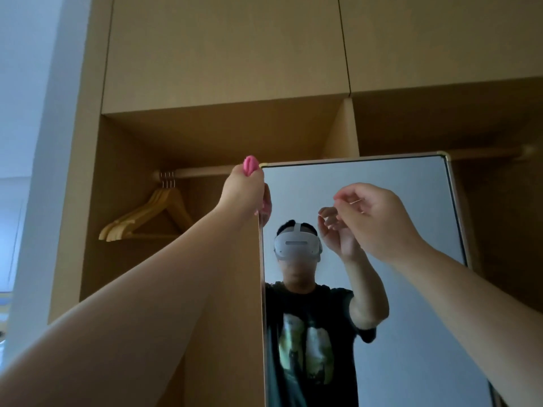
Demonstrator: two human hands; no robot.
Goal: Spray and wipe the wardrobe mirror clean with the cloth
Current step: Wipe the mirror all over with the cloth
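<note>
Cloth (250, 165): pink, soft, light; best balled, as left hand (244, 195) grips it at mirror (411, 201) corner. Right hand (373, 218): grip unclear.

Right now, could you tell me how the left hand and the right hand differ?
The left hand grips the pink cloth; the right hand holds no cloth, fingers loosely curled. The left hand is at the top left corner of the mirror; the right hand hovers before the glass. Both are raised.
</note>
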